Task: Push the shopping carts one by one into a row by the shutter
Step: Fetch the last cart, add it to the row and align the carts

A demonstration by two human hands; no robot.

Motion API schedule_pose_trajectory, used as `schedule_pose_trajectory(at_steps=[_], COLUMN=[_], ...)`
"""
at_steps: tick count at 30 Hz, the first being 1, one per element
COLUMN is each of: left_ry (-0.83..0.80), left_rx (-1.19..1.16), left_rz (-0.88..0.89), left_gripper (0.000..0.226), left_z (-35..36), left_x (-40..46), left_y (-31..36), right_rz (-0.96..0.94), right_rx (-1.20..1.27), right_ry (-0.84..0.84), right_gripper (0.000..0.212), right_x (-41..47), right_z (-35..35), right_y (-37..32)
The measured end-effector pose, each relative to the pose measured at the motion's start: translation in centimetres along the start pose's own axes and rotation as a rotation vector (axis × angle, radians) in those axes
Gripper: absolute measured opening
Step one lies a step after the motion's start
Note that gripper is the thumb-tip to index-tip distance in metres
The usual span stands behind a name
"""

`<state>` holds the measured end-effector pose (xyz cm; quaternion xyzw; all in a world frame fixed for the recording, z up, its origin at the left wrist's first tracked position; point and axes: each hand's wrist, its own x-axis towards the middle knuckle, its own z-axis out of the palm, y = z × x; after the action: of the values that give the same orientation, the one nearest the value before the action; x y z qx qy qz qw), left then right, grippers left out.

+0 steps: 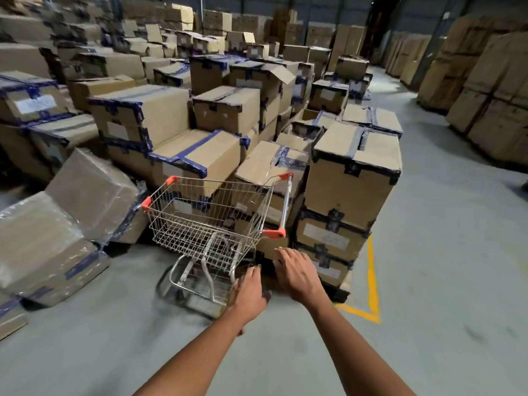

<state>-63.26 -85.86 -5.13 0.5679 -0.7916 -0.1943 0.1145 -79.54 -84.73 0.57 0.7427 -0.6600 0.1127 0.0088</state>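
One wire shopping cart (211,221) on the grey concrete floor (428,252), parked against a large heap of taped cardboard boxes (354,178). Basket empty, orange plastic caps at its corners, lower rack and wheels visible beneath, somewhat blurred. Handle bar (286,204) at the cart's right side, running roughly away from the camera, orange end pieces at both ends, close beside the tall stack of boxes. Both bare arms stretched forward from the bottom edge. Left hand (248,292) palm down, fingers loosely spread, held over the near lower corner of the cart frame; actual contact with the frame impossible to tell. Right hand (297,274) also palm down, fingers apart and extended, just below the near orange end of the handle bar, not closed around it, nothing gripped. Hands near each other, a small gap between them. Plastic-wrapped boxes (71,224) tipped and leaning at the left, just beside the basket's front corner. Yellow line (371,281) painted on the floor at the right of the tall stack, bending into a corner near the right forearm. Open aisle running off to the upper right, more stacked cartons (491,95) along the far right side. No shutter in view.
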Motion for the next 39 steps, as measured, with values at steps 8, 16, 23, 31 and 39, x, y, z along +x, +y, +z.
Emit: schedule_pose_trajectory(at_steps=[8, 16, 23, 31, 39], left_ry=[0.023, 0.074, 0.115, 0.09, 0.125], left_rx=[-0.084, -0.152, -0.265, -0.12, 0.098], left_rz=[-0.108, -0.39, -0.632, -0.926, -1.068], left_gripper=[0.064, 0.06, 0.065, 0.058, 0.044], left_z=[0.8, 3.7, 5.1, 11.0, 11.3], left_x=[16.5, 32.8, 38.6, 38.6, 34.7], left_y=[3.4, 6.5, 10.4, 8.8, 11.8], right_rz=[-0.118, -0.391, -0.697, -0.938, -1.12], right_rx=[-0.029, -0.046, -0.046, -0.012, -0.015], right_ry=[-0.043, -0.104, -0.21, -0.467, -0.769], right_gripper=[0.065, 0.043, 0.042, 0.078, 0.052], right_x=[16.9, 32.6, 40.9, 44.2, 42.2], right_z=[2.8, 8.4, 10.6, 14.4, 14.0], right_y=[10.1, 18.9, 24.2, 28.6, 28.8])
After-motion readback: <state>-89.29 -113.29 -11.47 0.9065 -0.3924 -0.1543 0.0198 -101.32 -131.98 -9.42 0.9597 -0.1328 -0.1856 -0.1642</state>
